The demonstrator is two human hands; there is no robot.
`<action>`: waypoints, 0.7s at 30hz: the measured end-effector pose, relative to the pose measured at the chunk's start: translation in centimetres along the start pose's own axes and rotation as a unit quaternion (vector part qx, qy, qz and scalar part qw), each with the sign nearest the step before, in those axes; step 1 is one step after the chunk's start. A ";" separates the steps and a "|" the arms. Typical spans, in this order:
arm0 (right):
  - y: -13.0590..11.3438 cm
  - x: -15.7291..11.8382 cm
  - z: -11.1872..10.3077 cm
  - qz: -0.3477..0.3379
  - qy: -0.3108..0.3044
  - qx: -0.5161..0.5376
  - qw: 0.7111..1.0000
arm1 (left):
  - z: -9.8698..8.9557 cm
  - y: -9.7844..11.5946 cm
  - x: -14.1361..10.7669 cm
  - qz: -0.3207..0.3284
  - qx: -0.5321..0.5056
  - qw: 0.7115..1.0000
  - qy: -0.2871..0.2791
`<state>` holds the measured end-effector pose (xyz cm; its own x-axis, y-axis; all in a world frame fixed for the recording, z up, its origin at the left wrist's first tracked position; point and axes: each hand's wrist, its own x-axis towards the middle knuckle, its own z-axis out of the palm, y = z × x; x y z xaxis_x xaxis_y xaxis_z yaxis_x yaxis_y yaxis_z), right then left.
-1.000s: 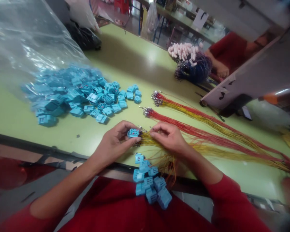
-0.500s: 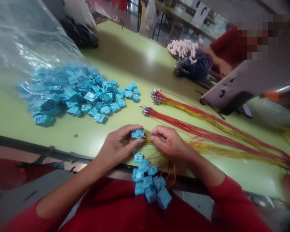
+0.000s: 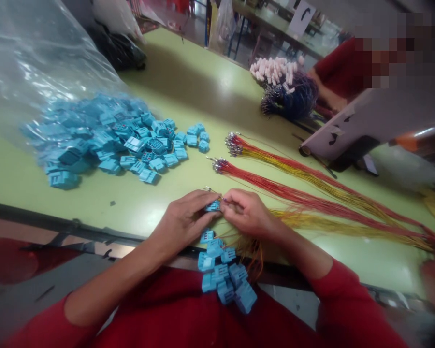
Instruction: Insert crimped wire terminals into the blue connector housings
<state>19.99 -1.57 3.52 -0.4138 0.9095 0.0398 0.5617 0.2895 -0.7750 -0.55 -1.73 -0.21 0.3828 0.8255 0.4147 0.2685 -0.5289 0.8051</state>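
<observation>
the left hand (image 3: 183, 224) and the right hand (image 3: 244, 212) are together, almost meeting over a small blue plastic connector housing (image 3: 213, 206). the left hand clamps the housing between thumb and fingers, just in front of the body, while the right hand's fingertips (image 3: 227, 199) close on thin yellow wires (image 3: 224, 209) right at the housing's end. the wire ends themselves are mostly hidden by the fingers.

the step in hand looks like feeding crimped wire ends into the housing's cavities, one at a time. the next move seems to call for pushing the pinched terminal into a free cavity until it seats, then picking out another wire.

just below the hands, a small stack of blue connector housings (image 3: 221, 275) sits at the table edge beside a loose spray of yellow and orange wires (image 3: 248, 251). ahead and to the left, a heap of loose housings (image 3: 105, 140) spills from a clear plastic bag (image 3: 39, 53) on the green table (image 3: 203, 87). ahead and to the right lie a red-and-yellow wire bundle (image 3: 293, 171) and a red wire bundle (image 3: 275, 188), their metal terminals pointing toward the hands.
</observation>
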 end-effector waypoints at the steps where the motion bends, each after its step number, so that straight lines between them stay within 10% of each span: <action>1: -0.1 0.0 -0.1 -0.001 0.003 0.001 1.000 | 0.1 -0.1 0.0 -0.010 -0.006 1.000 -0.002; 9: 0.3 -0.9 -1.2 -0.017 0.082 0.048 0.995 | 0.4 -0.9 -0.3 -0.192 -0.123 0.973 -0.025; 21: 0.4 -2.2 -1.6 -0.042 0.035 -0.072 0.996 | 0.7 0.2 0.0 -0.241 -0.163 0.956 -0.017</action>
<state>22.24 -3.00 4.11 -0.4162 0.8972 0.1481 0.6260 0.4008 -0.6690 0.09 -1.92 -0.33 0.3144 0.9481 -0.0482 0.1328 0.0064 0.9911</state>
